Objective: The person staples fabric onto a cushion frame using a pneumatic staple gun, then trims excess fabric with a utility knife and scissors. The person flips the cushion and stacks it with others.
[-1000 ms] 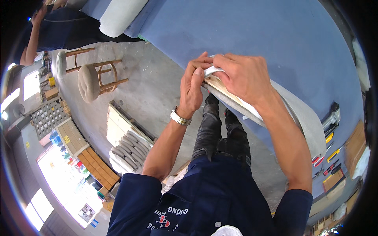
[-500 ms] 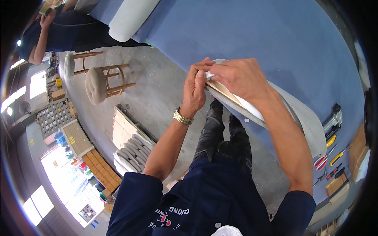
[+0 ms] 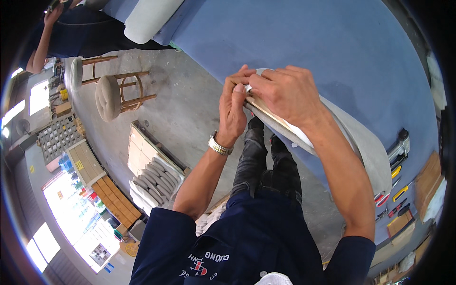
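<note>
A curved padded panel (image 3: pixel 373 159) in grey fabric lies on the blue-topped table (image 3: pixel 342 38), reaching over its near edge. Its open side shows a pale wooden board (image 3: pixel 266 110) and a white lining (image 3: pixel 305 136). My left hand (image 3: pixel 232 109), with a metal-band watch (image 3: pixel 219 145) on the wrist, is closed on the panel's far-left end, thumb on top. At that same end my right hand (image 3: pixel 290 97) is closed with its fingertips beside the left thumb, gripping the white lining. Exactly what lies between the fingertips is partly hidden.
On the table's right lie a staple gun (image 3: pixel 400 147), yellow cutter knives (image 3: pixel 400 193) and red-handled scissors (image 3: pixel 381 199). A pale fabric roll (image 3: pixel 151 20) rests at the far left, near another person (image 3: pixel 90 33). Padded stools (image 3: pixel 108 98) and stacked grey cushions (image 3: pixel 154 183) occupy the floor to the left.
My right fingers have curled further in and shifted slightly left at the panel's end. The view has turned a little; the other person's raised hand has moved up.
</note>
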A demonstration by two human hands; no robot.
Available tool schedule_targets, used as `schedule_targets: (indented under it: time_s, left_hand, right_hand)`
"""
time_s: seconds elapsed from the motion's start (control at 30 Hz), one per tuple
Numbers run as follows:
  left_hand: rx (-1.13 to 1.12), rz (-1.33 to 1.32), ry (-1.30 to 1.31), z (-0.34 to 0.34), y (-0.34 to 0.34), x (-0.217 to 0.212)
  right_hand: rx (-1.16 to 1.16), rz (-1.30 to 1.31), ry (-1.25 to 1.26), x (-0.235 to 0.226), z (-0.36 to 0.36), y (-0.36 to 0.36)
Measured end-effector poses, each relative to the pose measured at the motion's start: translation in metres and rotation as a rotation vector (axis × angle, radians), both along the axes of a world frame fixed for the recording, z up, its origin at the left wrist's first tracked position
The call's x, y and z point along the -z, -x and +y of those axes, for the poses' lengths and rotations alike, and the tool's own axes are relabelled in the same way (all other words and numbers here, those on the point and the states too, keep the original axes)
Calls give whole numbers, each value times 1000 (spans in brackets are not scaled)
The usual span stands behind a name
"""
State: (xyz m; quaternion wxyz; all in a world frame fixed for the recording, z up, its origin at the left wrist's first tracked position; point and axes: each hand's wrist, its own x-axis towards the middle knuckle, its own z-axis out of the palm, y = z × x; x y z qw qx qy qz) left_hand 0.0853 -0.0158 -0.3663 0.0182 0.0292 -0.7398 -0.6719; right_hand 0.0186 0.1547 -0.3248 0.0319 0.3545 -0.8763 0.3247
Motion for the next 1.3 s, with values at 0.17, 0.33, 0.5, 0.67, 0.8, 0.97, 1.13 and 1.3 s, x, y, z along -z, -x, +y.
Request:
schedule_targets:
  time_s: [0.17, 0.33, 0.5, 0.67, 0.8, 0.97, 1.13, 1.3]
  left_hand:
    - [-26, -9, -22, 1, -2, 0]
    - [-13, 20, -24, 1, -3, -5]
    - [-3, 38, 2, 2, -2, -3]
    - [1, 36, -25, 2, -4, 1]
    - [44, 83, -7, 1, -3, -1]
    - [56, 73, -22, -4, -6, -3]
    - [64, 41, -43, -3, 0, 1]
    - [134, 8, -72, -11, 7, 12]
  right_hand:
    - [0, -70, 0, -2, -2, 2]
    - [-7, -43, 24, 0, -2, 0]
    - [-19, 37, 11, 3, 0, -2]
    - [-28, 39, 34, 2, 2, 0]
    - [-21, 84, 16, 6, 2, 0]
    - [-19, 199, 42, 6, 1, -2]
    - [-54, 225, 2, 10, 5, 1]
    - [14, -299, 36, -16, 5, 5]
